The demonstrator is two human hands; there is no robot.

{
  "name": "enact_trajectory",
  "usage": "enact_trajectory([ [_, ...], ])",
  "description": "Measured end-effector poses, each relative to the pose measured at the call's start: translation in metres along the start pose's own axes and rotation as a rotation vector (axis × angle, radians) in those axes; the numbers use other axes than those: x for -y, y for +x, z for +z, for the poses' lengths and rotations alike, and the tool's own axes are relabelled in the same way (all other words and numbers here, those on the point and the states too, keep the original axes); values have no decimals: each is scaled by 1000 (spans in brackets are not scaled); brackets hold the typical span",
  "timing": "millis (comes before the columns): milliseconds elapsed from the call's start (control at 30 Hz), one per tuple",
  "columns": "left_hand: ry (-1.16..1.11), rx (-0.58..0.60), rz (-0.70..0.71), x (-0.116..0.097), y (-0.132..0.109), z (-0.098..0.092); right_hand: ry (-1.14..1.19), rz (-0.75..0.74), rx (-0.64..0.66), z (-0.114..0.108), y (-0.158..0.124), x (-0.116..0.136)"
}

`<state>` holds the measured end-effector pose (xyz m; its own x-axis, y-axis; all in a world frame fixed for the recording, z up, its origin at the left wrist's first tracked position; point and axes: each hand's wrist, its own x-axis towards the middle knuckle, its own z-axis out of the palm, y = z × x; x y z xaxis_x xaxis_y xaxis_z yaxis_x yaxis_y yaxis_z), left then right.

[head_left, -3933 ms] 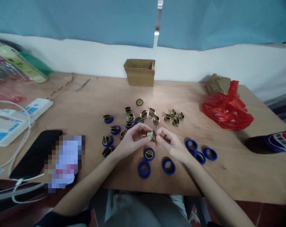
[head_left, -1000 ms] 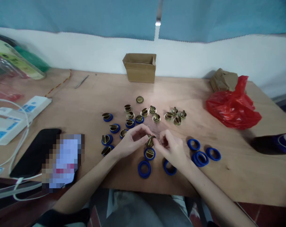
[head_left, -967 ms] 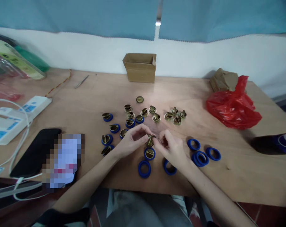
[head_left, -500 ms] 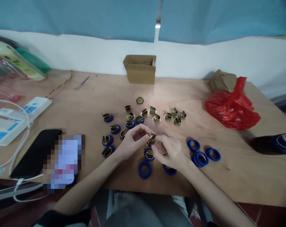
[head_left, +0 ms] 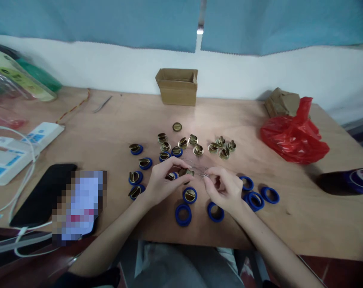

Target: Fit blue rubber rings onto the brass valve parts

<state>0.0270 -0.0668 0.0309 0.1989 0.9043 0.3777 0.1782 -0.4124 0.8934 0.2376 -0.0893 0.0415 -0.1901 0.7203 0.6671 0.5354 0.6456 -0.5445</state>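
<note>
My left hand point(head_left: 162, 180) is closed, pinching a round brass fitting point(head_left: 186, 173) between thumb and fingertips. To its right, my right hand point(head_left: 226, 186) is closed too, its thumb and index finger holding a thin piece of wire point(head_left: 203, 175); the exact shape is too small to tell. A gap separates the two hands. Below the left fingertips sits a brass fitting in a blue ring point(head_left: 190, 195). Two blue rings, one to the left point(head_left: 183, 215) and one under my right hand point(head_left: 215, 212), lie near the table's front edge.
Several brass fittings point(head_left: 198, 150) stand beyond my hands; others sit in blue rings point(head_left: 145, 163) on the left. More blue rings point(head_left: 270, 195) lie right. Around them are a cardboard box point(head_left: 178, 96), red bag point(head_left: 292, 140), dark bottle point(head_left: 337, 182), phone point(head_left: 43, 196) and power strip point(head_left: 42, 138).
My hands have moved apart. The brass fitting stays in my left hand, while my right hand has drawn away to the right with the thin wire piece.
</note>
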Motion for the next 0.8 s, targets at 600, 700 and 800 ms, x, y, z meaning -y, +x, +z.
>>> enact_trajectory([
  [600,406,492,126,13,-4,-1,-125,32,-22,1,7,0],
  [700,420,490,137,12,-3,-1,-137,34,-24,1,7,1],
  [800,466,499,157,13,-3,0,-137,35,-20,1,7,0],
])
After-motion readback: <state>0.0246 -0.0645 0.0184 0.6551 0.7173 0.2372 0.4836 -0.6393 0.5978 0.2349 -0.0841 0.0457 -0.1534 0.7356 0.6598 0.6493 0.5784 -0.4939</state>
